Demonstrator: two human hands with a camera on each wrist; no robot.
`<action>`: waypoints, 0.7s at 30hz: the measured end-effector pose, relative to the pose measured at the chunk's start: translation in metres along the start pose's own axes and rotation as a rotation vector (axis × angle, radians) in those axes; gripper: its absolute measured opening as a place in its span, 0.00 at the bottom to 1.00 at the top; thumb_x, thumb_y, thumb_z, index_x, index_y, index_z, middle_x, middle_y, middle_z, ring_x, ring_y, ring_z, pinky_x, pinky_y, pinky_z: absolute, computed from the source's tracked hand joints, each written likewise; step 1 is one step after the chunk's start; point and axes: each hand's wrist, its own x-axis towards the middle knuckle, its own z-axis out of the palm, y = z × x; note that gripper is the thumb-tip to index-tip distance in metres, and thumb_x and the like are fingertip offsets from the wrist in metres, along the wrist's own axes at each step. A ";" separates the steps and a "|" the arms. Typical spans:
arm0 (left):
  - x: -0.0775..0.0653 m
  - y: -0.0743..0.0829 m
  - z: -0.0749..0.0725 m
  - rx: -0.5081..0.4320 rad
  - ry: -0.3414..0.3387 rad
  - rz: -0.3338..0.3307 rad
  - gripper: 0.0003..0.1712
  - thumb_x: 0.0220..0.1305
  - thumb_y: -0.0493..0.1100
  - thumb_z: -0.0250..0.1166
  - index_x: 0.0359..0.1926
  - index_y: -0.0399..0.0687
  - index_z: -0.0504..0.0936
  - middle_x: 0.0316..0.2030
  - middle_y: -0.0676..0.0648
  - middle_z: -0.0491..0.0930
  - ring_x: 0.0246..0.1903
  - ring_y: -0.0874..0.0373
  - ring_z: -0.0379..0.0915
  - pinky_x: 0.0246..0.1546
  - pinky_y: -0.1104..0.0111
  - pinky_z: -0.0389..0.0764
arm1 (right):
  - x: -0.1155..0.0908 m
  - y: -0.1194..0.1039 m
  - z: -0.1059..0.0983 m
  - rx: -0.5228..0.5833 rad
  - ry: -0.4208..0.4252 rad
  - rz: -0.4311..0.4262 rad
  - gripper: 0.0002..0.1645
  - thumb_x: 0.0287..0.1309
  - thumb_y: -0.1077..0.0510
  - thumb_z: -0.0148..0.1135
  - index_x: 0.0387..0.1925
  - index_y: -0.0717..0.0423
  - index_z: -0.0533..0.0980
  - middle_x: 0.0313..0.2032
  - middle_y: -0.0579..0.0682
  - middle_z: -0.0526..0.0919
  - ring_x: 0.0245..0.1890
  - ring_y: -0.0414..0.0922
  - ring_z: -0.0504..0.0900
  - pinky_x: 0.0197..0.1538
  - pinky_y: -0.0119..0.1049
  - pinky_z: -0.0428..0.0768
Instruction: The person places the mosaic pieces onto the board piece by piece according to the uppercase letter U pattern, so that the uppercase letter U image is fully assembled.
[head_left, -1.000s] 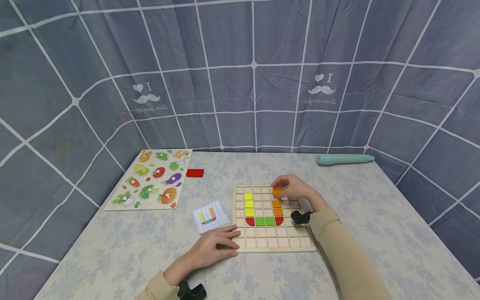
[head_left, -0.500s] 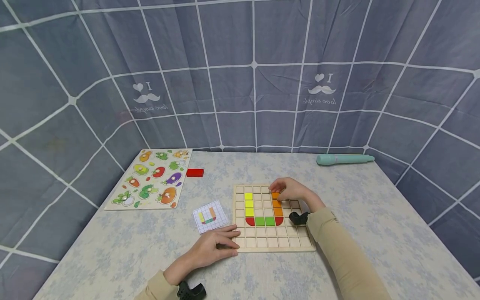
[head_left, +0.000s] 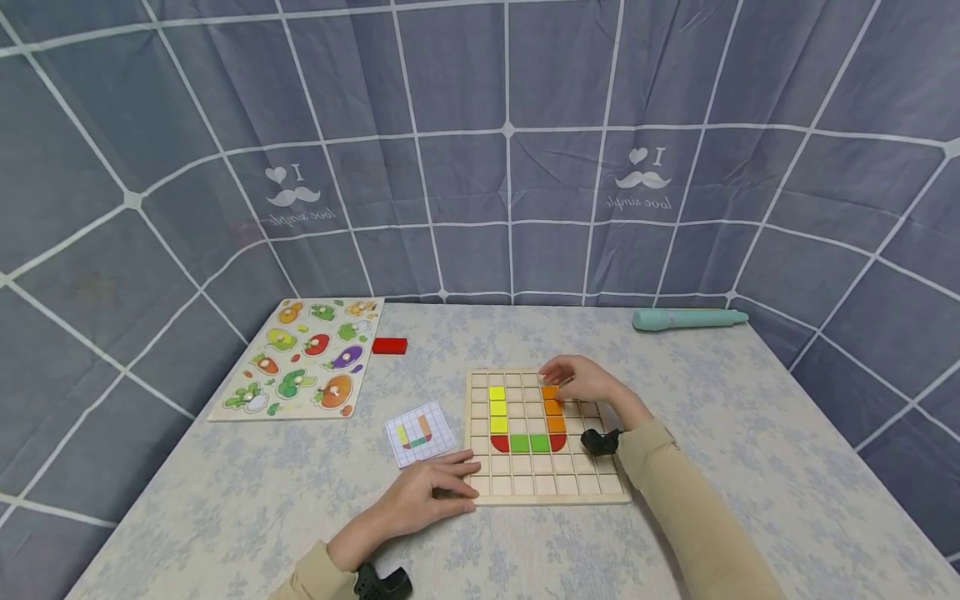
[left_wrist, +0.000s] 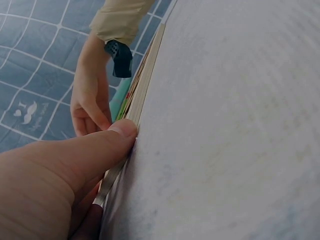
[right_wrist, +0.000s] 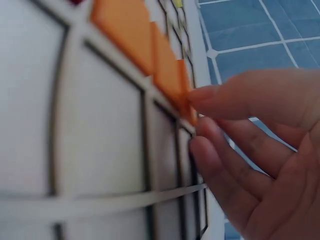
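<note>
A wooden grid board [head_left: 525,485] lies on the table with square tiles in a U shape: yellow tiles [head_left: 498,408] on the left, green tiles [head_left: 529,443] and two red rounded corner pieces [head_left: 500,443] below, orange tiles [head_left: 554,408] on the right. My right hand [head_left: 591,382] is at the top of the orange column. In the right wrist view its thumb [right_wrist: 207,97] is against the farthest orange tile [right_wrist: 184,82], with the other fingers curled close by at the grid. My left hand [head_left: 416,497] rests at the board's lower left corner, thumb [left_wrist: 107,145] along its edge.
A small pattern card [head_left: 442,433] with a coloured U lies left of the board. Farther left are a vegetable puzzle board [head_left: 300,354] and a red box [head_left: 390,346]. A mint-green, tube-shaped object [head_left: 686,318] lies at the back right. Grey-blue curtains [head_left: 465,183] enclose the table.
My right hand has lowered the top orange tile into line with the two below it and has since stayed almost still there. The left hand has not moved.
</note>
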 end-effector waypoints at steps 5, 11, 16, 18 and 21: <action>0.000 -0.001 0.000 -0.003 0.003 0.008 0.11 0.56 0.49 0.69 0.38 0.51 0.88 0.55 0.50 0.76 0.62 0.54 0.64 0.61 0.61 0.68 | -0.003 0.000 0.003 -0.039 0.055 0.019 0.21 0.53 0.70 0.62 0.51 0.66 0.74 0.43 0.58 0.79 0.44 0.54 0.77 0.50 0.45 0.78; -0.002 -0.001 -0.001 -0.004 0.006 0.015 0.11 0.57 0.49 0.68 0.38 0.51 0.88 0.55 0.51 0.76 0.62 0.54 0.64 0.61 0.60 0.68 | -0.009 -0.001 0.005 -0.071 0.078 0.016 0.18 0.56 0.68 0.61 0.50 0.66 0.75 0.43 0.58 0.79 0.45 0.54 0.77 0.50 0.46 0.78; -0.002 -0.003 -0.001 0.024 0.019 0.049 0.10 0.57 0.49 0.68 0.38 0.51 0.88 0.55 0.49 0.77 0.61 0.51 0.66 0.60 0.60 0.70 | -0.023 0.001 0.003 -0.120 0.097 0.021 0.15 0.61 0.64 0.59 0.50 0.64 0.75 0.44 0.57 0.79 0.46 0.55 0.77 0.51 0.48 0.77; -0.002 -0.003 -0.001 0.036 0.017 0.055 0.10 0.57 0.48 0.68 0.38 0.51 0.88 0.54 0.49 0.77 0.61 0.51 0.66 0.60 0.60 0.70 | -0.031 0.002 0.003 -0.140 0.102 0.035 0.15 0.62 0.62 0.59 0.50 0.62 0.76 0.45 0.56 0.79 0.47 0.54 0.77 0.52 0.47 0.77; -0.001 -0.002 -0.003 0.059 0.000 0.048 0.10 0.57 0.48 0.68 0.38 0.51 0.88 0.55 0.49 0.77 0.61 0.52 0.66 0.60 0.60 0.70 | -0.043 0.002 0.002 -0.156 0.108 0.050 0.15 0.63 0.60 0.58 0.50 0.60 0.76 0.46 0.55 0.79 0.48 0.53 0.76 0.52 0.46 0.77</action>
